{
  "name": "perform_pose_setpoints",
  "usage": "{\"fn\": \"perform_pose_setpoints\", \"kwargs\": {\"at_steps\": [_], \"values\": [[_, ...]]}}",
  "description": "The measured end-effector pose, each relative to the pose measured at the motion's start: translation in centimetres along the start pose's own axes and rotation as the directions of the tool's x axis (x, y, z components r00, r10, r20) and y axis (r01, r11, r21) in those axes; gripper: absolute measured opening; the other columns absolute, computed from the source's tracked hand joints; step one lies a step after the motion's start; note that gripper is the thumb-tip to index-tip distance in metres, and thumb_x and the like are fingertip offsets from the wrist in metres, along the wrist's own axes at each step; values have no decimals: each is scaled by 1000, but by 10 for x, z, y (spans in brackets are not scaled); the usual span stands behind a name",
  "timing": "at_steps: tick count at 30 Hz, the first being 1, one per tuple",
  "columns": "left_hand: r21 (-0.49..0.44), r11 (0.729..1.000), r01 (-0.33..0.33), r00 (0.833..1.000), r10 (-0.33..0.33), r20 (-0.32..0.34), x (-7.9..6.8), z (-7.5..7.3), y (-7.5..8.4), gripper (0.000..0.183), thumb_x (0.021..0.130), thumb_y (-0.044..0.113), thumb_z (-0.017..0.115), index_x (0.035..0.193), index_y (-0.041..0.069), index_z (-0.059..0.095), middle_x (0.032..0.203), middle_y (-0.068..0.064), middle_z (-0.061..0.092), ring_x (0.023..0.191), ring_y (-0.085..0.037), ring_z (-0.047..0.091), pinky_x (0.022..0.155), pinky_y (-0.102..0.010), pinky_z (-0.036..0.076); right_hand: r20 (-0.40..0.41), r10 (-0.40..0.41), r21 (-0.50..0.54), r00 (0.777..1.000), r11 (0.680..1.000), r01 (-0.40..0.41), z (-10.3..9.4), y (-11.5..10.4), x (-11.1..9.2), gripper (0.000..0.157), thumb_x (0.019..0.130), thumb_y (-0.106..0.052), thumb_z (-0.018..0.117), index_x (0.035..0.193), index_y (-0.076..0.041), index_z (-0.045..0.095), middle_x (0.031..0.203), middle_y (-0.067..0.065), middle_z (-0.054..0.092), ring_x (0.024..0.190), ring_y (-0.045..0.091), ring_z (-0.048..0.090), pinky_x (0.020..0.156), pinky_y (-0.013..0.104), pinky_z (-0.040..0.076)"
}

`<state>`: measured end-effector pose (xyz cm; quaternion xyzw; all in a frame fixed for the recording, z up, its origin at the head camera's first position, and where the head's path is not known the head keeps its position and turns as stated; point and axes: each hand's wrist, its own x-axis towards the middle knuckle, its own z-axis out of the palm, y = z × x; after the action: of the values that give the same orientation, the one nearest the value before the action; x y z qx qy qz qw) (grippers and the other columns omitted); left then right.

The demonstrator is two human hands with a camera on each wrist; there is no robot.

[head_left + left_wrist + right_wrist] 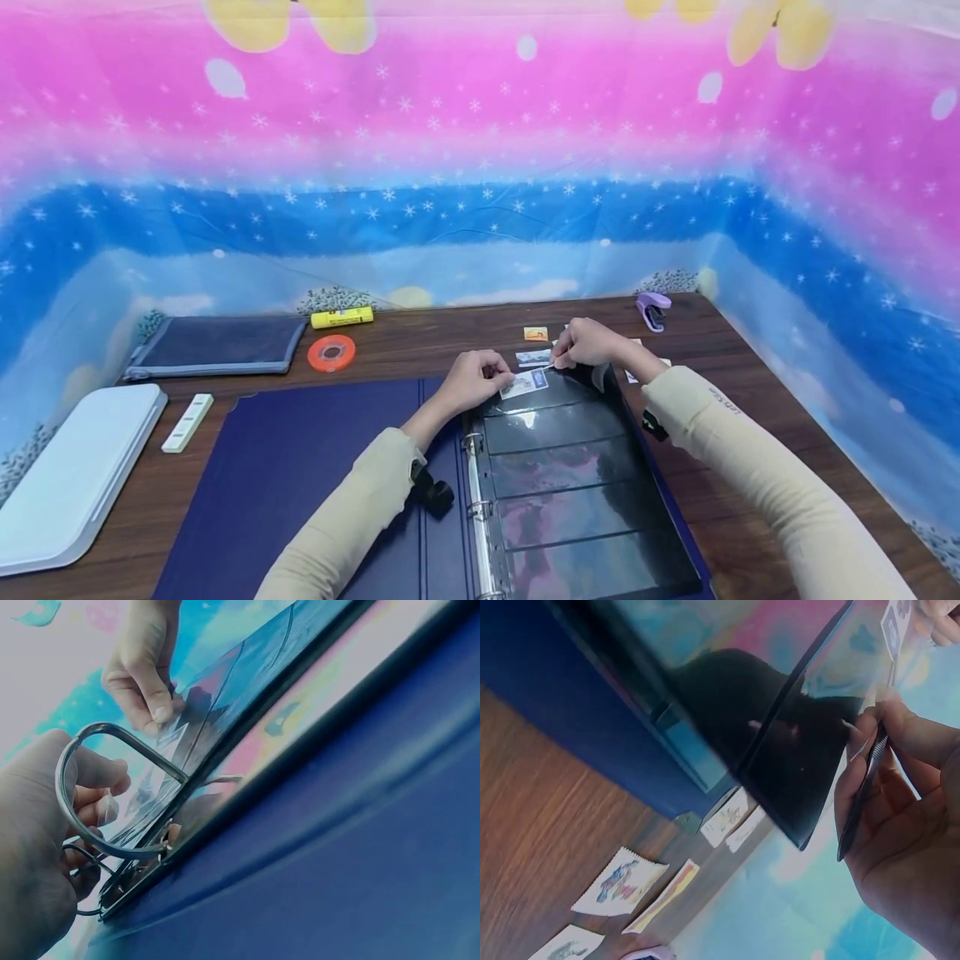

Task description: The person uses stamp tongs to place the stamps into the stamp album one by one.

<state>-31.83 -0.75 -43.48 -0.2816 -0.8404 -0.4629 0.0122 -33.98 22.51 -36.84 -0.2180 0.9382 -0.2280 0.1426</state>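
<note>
A navy ring binder [322,467] lies spread on the table, with a black stamp page [555,467] of clear strip pockets on its metal rings [474,442]. At the page's top strip is a stamp [528,382]. My left hand [474,379] pinches near the stamp's left end; a binder ring partly covers that hand in the left wrist view. My right hand [588,342] holds metal tweezers [866,787] between thumb and fingers. Their tips reach the stamp's right side. The page's upper right corner bends up beneath the right hand.
Loose stamps [534,358] lie beyond the binder, more [620,883] by its corner. A purple stapler [654,311] stands back right. Leftward are an orange tape roll [332,353], glue stick [342,317], mesh pouch [221,346], white case [75,475] and small pale strip box [187,423].
</note>
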Motion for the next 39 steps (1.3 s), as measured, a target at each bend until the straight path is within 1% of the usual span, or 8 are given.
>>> {"fn": "perform_pose_setpoints", "kwargs": {"at_steps": [6,11,16,19,22,27,33,39], "values": [[-13,1000,1,1000,-2,-8,0,3,2,11,85,14,65,76,11,69,69,-4,62,56,-7,46,58,-19,38,33,24,-6,999,1000,-24,6,-4,1,11,83,-9,66,88,-5,75,83,9,73,58,7,52,57,22,41],[39,999,7,1000,-7,-2,2,4,3,11,85,17,65,75,13,69,69,-2,60,57,-8,45,59,-20,37,49,-14,-10,999,1000,15,9,-4,0,11,82,-6,66,86,-4,75,80,8,71,56,7,48,57,22,39],[78,997,-1,1000,2,0,3,3,3,12,85,17,65,74,14,69,70,-1,60,58,-9,46,60,-21,36,71,-11,6,997,1000,11,10,-5,0,11,83,-4,64,85,-4,75,82,8,71,56,8,46,57,22,37],[93,996,0,1000,1,-7,3,3,3,12,85,18,65,74,14,69,71,0,60,58,-9,45,60,-22,36,92,-15,32,996,999,12,10,-6,1,12,83,-2,63,87,-3,75,87,11,72,56,8,46,56,22,37],[109,994,4,1000,-3,-8,2,2,2,13,85,18,66,73,15,69,71,0,60,58,-8,45,60,-22,36,119,-20,50,993,999,14,11,-8,1,13,83,-2,62,89,-1,74,85,11,71,55,9,45,56,22,37],[145,989,5,1000,-6,1,2,2,0,12,85,19,66,74,15,69,73,0,63,58,-7,47,60,-21,38,159,-34,53,987,998,26,13,-9,3,13,83,-2,63,91,0,74,84,11,71,58,8,50,58,21,41],[217,976,-24,999,13,52,1,0,1,11,84,22,68,77,14,69,70,1,63,56,-6,47,58,-21,38,160,-29,83,987,996,15,13,-10,2,14,83,-2,63,92,0,73,82,14,71,60,10,52,59,22,41],[243,970,-24,992,-8,127,-1,-2,2,11,83,24,70,76,15,67,68,2,60,54,-7,46,56,-21,37,131,-6,122,991,992,-10,15,-4,1,15,84,-4,64,95,0,73,90,15,73,63,6,55,60,22,45]]}}
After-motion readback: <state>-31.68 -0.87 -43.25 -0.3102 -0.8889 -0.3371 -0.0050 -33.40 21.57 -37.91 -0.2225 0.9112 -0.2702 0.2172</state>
